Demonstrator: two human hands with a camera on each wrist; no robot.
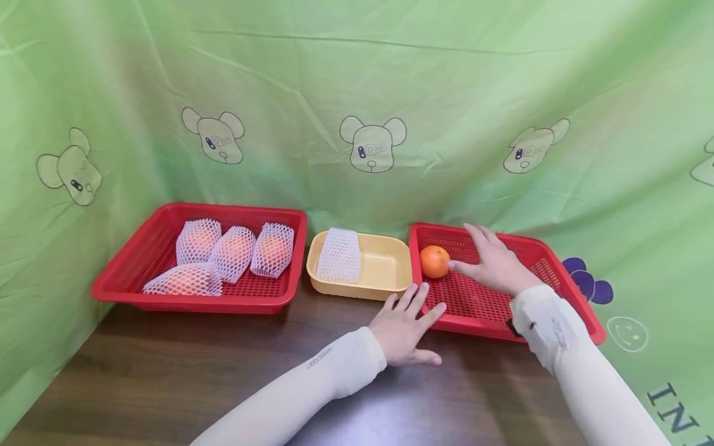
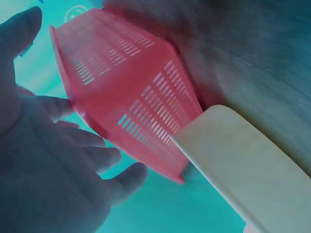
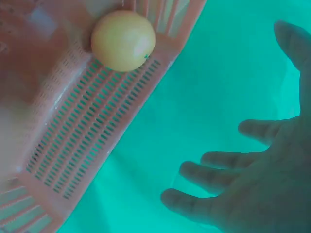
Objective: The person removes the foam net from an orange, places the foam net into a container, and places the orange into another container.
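Observation:
One bare orange point(image 1: 434, 261) lies at the left end of the right red basket point(image 1: 480, 313). Over that basket, my right hand point(image 1: 493, 263) spreads its fingers, the thumb close beside the orange in the head view. The right wrist view shows the orange point(image 3: 123, 41) apart from the fingers of the right hand point(image 3: 243, 179), which hold nothing. My left hand point(image 1: 398, 328) hovers with spread fingers before the basket's near left corner, empty. In the left wrist view, the left hand point(image 2: 63, 150) has its fingertips near the basket rim point(image 2: 85, 116).
A yellow tray point(image 1: 385, 263) between the baskets holds a white foam net sleeve point(image 1: 339, 255). On the left, another red basket point(image 1: 217, 302) contains several oranges in foam nets point(image 1: 231, 253). A green curtain point(image 1: 312, 93) hangs behind the brown wooden table point(image 1: 184, 353).

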